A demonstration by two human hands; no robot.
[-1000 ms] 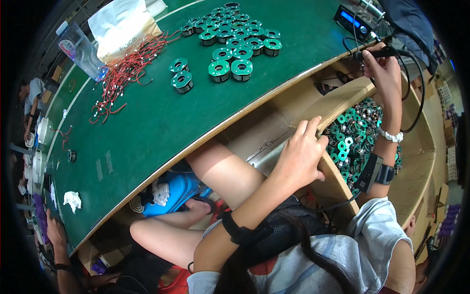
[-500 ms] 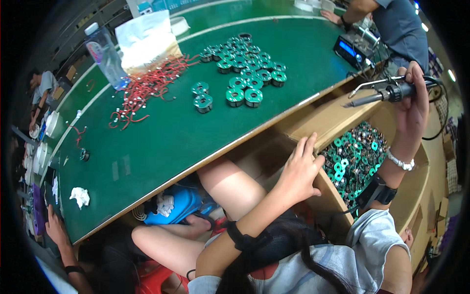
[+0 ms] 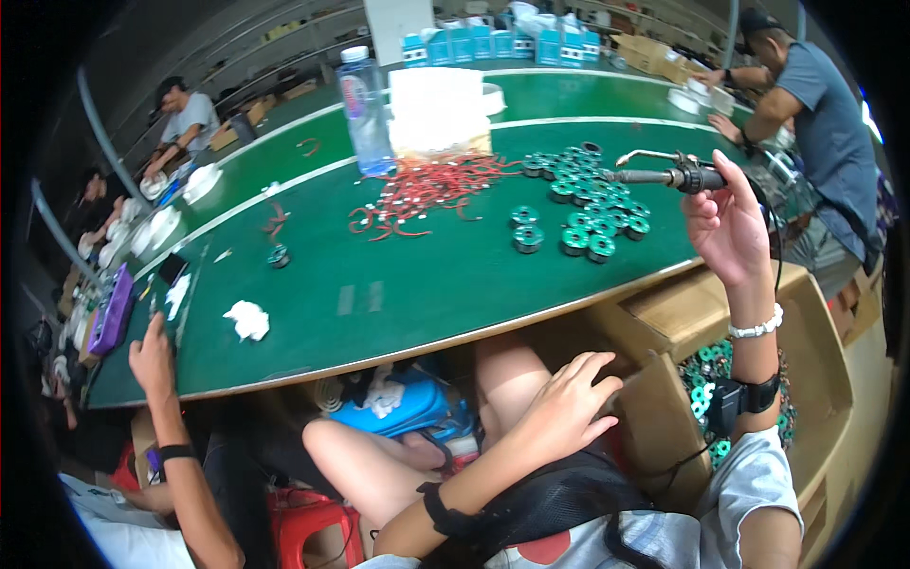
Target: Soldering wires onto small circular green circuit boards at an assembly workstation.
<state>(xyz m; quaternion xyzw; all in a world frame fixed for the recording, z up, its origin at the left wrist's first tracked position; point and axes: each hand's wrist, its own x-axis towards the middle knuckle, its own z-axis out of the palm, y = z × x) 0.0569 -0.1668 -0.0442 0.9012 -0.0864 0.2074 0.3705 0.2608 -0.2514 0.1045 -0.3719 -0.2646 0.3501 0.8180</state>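
Note:
In my raised right hand (image 3: 732,226) is a soldering iron (image 3: 654,177) with a thin curved metal tube along its top. Its tip points left, above the table and close to the green-topped round coils (image 3: 600,248). My left hand (image 3: 567,406) hangs over my lap below the table edge, fingers apart and holding nothing. Left of the coils lies a heap of red wires (image 3: 427,190) with white ends. Just right of my left hand stands an open cardboard box (image 3: 671,417) with many more green-ringed coils (image 3: 703,394) in it.
A water bottle (image 3: 368,114) and a white bag (image 3: 441,109) stand behind the wires. Crumpled white tissue (image 3: 248,321) and a single coil (image 3: 278,256) lie on the left. A neighbour's hand (image 3: 154,360) rests by a purple tray (image 3: 112,308). Another person (image 3: 820,123) works at the far right.
My left hand has come away from the cardboard box's edge and is over my lap. The soldering iron stays in my right hand, now above the table. The whole view has turned.

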